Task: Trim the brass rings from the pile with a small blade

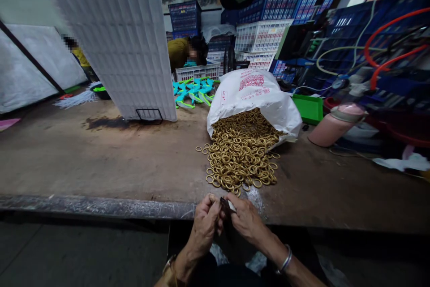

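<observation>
from my distant seat i take the broad brown wooden table (pixel 67 157) first; the tall white ribbed panel (pixel 121 49) stands on it toward the left, well apart from the hands — i would leave it alone; the bulky white sack with red print (pixel 228 99) lies with its mouth toward me; the small gold-coloured round rings (pixel 235 157) spill out of it in a loose heap, their nearest ones just beyond the fingers; i would leave that heap undisturbed while both hands are busy.

the right hand (pixel 248 220) is closed around a small, narrow white-and-dark piece (pixel 231 206), thumb along its white part, at the table's near edge; the left hand (pixel 206 217) has its thumb and fingertips drawn together just beside the dark end — i cannot tell what, if anything, they pinch; the detail is too small.

to do this well, i judge, both wrists want to be low and steady; the left pinch should be firm but light; the right thumb should guide in short, measured pushes; and the dark end, in case it is sharp, should point clear of the left fingertips.
</observation>
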A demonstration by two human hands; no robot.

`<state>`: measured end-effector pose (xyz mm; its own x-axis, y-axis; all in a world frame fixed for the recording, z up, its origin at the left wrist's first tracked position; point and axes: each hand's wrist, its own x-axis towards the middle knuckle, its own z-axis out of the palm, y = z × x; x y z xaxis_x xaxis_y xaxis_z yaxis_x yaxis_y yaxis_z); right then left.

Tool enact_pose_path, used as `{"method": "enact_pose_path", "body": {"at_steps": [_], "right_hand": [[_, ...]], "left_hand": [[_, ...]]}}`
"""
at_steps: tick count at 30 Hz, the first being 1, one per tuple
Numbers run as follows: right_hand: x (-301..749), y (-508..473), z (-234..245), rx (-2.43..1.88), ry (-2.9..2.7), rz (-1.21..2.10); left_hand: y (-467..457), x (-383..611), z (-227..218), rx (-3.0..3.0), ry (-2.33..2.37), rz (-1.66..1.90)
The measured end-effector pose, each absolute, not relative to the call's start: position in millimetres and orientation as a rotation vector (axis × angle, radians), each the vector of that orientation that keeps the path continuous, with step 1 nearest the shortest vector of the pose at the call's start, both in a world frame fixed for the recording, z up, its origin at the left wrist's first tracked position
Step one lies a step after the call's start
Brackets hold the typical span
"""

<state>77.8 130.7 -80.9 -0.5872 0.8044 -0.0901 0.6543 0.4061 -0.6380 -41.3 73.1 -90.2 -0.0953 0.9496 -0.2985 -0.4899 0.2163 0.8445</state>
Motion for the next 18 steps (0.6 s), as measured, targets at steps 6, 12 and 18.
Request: {"method": "enact_pose_path", "body": {"at_steps": [6, 12, 18], "right_hand": [[82, 137, -84, -1.302, -2.593, 0.831], [85, 151, -89, -1.513, -2.58, 0.439], [53, 171, -72, -1.372, -2.603, 0.31]], "left_hand": [[65, -43, -86, 0.705, 1.15, 1.328], [53, -44, -68, 0.51, 0.834, 1.364], [57, -61, -71, 0.252, 0.826, 1.427]]}}
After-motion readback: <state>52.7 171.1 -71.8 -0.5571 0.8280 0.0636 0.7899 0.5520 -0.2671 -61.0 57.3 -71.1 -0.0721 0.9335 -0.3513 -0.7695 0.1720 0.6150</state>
